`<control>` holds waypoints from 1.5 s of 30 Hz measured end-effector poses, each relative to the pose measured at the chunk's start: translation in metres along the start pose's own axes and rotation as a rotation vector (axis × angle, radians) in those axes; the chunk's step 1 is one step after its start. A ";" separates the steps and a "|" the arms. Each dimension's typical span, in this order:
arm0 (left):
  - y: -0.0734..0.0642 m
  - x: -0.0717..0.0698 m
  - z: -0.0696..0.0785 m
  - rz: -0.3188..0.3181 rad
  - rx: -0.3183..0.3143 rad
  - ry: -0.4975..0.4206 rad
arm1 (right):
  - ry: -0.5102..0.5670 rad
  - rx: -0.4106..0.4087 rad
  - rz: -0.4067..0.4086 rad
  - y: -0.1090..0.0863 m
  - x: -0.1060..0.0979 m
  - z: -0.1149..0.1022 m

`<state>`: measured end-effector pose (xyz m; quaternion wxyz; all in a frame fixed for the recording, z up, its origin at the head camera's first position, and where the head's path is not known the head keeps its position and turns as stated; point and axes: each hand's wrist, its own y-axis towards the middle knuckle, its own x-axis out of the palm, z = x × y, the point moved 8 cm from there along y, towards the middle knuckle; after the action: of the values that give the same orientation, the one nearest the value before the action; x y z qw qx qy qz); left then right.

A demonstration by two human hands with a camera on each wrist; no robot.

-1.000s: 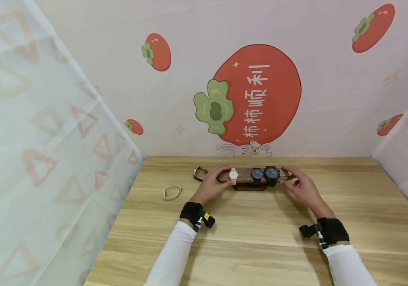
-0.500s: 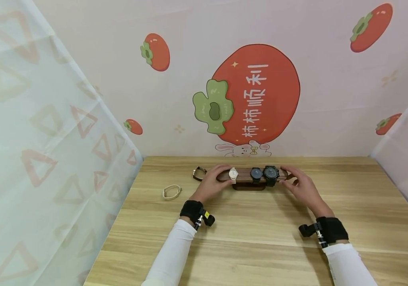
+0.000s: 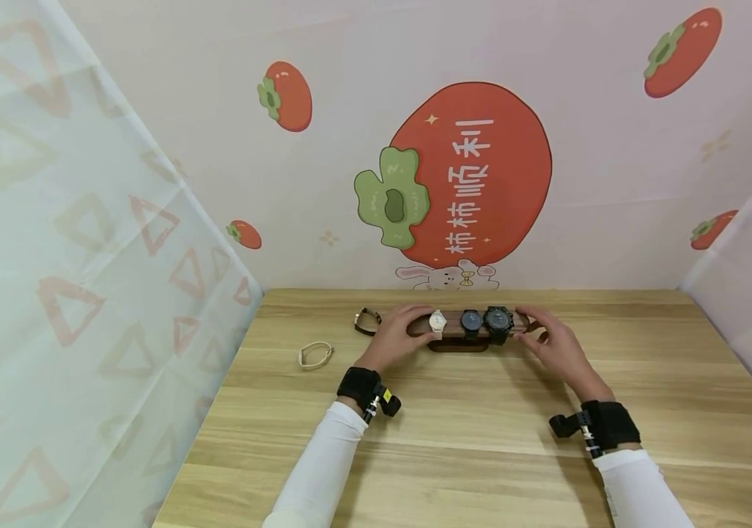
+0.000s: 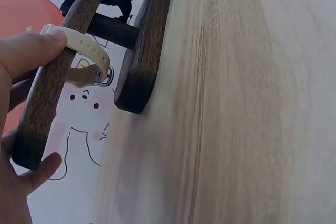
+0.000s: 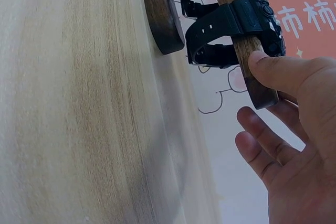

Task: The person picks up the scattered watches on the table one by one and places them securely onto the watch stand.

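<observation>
A dark wooden watch stand [image 3: 453, 324] stands near the back of the table, its crossbar raised over a base [image 4: 147, 51]. My left hand [image 3: 397, 341] pinches a white watch [image 3: 437, 322] looped round the bar's left part; the thumb presses its strap [image 4: 86, 46]. Right of it hang a smaller black watch [image 3: 471, 321] and a larger black watch [image 3: 498, 320]. My right hand [image 3: 557, 347] grips the bar's right end, thumb in front, beside the larger black watch. In the right wrist view two of its fingers extend free below the bar.
Left of the stand, a dark-strapped watch [image 3: 367, 321] lies on the wooden table [image 3: 468, 455]. A cream watch [image 3: 316, 356] lies nearer the front left. The printed backdrop [image 3: 336, 183] rises right behind the table's back edge.
My left hand has slid the white watch a little to the right along the bar, closer to the smaller black watch. My right hand keeps its grip on the bar's end.
</observation>
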<state>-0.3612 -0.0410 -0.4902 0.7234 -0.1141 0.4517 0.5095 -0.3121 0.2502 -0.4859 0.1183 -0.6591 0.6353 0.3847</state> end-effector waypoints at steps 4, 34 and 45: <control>0.002 0.000 0.005 -0.006 0.023 0.035 | -0.006 -0.006 0.002 0.000 0.000 0.000; 0.008 0.009 0.025 0.000 0.024 0.265 | -0.012 -0.001 0.003 0.000 0.000 -0.001; 0.008 0.012 0.030 -0.008 0.033 0.321 | -0.005 -0.003 0.007 -0.001 0.001 0.001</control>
<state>-0.3515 -0.0110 -0.4804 0.6457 -0.1840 0.5695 0.4743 -0.3119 0.2500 -0.4872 0.1177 -0.6562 0.6366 0.3877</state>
